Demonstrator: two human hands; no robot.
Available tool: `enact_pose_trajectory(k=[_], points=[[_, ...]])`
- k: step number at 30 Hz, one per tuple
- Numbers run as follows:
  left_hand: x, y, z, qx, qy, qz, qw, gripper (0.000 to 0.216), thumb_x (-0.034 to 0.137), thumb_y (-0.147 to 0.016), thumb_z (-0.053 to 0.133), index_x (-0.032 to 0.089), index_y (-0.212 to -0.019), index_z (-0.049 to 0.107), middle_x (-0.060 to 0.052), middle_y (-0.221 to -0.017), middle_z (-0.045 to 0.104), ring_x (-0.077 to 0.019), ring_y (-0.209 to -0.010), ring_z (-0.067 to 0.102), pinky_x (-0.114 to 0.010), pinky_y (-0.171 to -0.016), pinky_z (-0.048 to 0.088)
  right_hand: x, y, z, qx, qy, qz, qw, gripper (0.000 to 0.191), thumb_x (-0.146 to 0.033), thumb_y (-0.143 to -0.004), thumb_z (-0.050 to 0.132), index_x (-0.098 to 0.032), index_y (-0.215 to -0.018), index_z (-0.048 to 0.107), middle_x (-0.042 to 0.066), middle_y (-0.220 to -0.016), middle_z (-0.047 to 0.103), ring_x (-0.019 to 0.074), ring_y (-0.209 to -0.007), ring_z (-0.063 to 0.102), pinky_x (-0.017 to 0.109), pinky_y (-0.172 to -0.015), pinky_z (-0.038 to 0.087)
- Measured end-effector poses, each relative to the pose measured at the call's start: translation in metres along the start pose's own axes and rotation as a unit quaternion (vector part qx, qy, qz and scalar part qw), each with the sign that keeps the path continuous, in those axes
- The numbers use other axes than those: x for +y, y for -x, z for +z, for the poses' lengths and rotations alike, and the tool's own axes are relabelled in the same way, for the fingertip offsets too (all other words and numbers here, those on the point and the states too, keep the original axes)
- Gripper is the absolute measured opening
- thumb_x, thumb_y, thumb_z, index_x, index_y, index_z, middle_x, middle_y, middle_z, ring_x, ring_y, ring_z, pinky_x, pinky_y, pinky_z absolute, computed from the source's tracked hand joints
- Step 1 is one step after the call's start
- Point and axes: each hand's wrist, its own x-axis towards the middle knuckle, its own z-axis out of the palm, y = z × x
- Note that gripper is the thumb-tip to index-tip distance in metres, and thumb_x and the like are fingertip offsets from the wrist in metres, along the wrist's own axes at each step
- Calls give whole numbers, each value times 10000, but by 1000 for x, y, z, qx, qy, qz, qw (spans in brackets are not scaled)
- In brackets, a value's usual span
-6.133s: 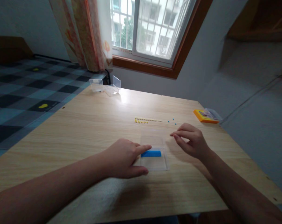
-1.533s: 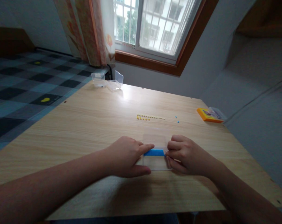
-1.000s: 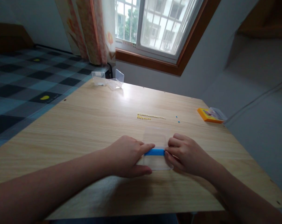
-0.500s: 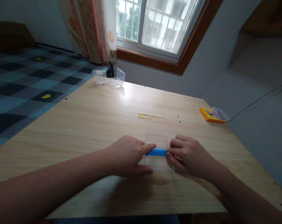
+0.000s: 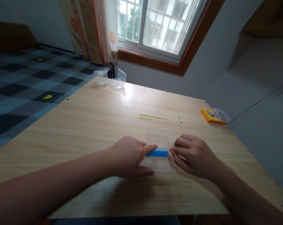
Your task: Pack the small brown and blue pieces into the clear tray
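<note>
A clear square pegboard [image 5: 159, 164] lies flat on the wooden table [image 5: 90, 125]. A short row of blue beads [image 5: 157, 153] runs across its middle. My left hand [image 5: 127, 156] rests on the board's left edge, its forefinger stretched to the left end of the blue row and its thumb along the near edge. My right hand [image 5: 194, 154] sits at the right end of the row with its fingers curled and the tips pinched together. What they pinch is too small to see.
A line of yellow beads [image 5: 150, 117] and two loose blue beads [image 5: 180, 120] lie farther back. An orange box [image 5: 212, 115] sits at the right edge, small clear boxes [image 5: 110, 80] at the far left corner. A checkered bed cover [image 5: 26, 90] lies left of the table.
My right hand came from above the table down to the right end of the blue row, then drew slightly right. The loose blue beads are fewer. My left hand stayed put.
</note>
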Motion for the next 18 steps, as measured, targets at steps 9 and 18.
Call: enact_pose_trajectory(k=[9, 18], points=[[1, -1, -1, -3, 2, -3, 1000, 734, 619, -869, 697, 176, -1444, 586, -106, -1017, 797, -301, -817, 764, -357, -638, 534, 21, 5, 2, -13, -107, -27, 994, 242, -177, -970, 560, -168, -807, 739, 47, -769, 632, 167, -703, 511, 318, -637, 362], [0, 0, 0, 4, -4, 0, 1000, 714, 622, -877, 683, 185, -1433, 588, -90, -981, 798, -304, -792, 765, -358, -605, 513, 11, 0, 8, -68, -53, -15, 996, 286, -199, -964, 533, -181, -716, 673, 33, -744, 592, 168, -686, 475, 341, -634, 324]])
